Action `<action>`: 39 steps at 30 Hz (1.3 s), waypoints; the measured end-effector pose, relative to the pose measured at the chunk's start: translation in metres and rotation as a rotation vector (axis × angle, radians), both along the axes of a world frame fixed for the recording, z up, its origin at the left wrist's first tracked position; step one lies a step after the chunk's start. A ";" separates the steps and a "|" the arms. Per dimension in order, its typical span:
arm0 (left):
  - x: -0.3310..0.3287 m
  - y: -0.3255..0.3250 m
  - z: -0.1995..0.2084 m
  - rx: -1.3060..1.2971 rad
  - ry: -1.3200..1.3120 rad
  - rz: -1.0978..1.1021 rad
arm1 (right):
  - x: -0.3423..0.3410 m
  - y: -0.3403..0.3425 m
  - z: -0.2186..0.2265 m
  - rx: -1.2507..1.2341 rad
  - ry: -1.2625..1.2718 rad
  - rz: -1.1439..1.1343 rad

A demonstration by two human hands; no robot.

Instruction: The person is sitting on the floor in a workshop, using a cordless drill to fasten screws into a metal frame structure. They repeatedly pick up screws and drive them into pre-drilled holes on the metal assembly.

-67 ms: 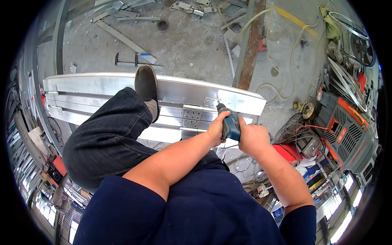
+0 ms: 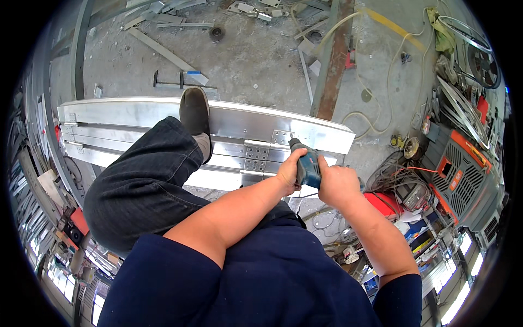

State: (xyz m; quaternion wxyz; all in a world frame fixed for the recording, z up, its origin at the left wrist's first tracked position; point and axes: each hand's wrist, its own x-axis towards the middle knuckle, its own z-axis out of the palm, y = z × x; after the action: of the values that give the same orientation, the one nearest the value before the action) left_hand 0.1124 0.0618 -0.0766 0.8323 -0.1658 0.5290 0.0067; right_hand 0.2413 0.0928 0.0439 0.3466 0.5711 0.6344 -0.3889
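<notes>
Both my hands are closed around a blue-green power drill. My left hand wraps the drill's left side, while my right hand grips its rear and handle. The drill's front end points at a hinge plate with holes, on the far metal beam; whether its tip touches the plate is too small to tell. Below that lies another perforated hinge plate across the neighbouring metal bars. My left foot in a dark shoe rests on the beam, left of the drill.
On the concrete floor beyond lie a hammer, metal offcuts and a rusty steel beam. A pale hose loops at the right. An orange-and-grey machine and tangled cables stand to the right.
</notes>
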 end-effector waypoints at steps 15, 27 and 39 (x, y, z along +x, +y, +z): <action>-0.006 -0.005 -0.002 0.021 -0.058 -0.009 | -0.003 -0.005 -0.001 0.016 0.001 -0.016; -0.004 -0.001 -0.003 -0.009 -0.063 0.025 | -0.004 0.009 0.000 -0.008 0.018 0.019; -0.005 0.003 -0.004 -0.021 -0.113 0.055 | -0.001 0.017 -0.003 0.012 0.013 0.065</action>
State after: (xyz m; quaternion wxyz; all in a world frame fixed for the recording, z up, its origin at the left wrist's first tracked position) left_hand 0.1072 0.0650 -0.0801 0.8584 -0.1892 0.4766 0.0145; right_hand 0.2404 0.1099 0.0407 0.3514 0.5496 0.6572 -0.3774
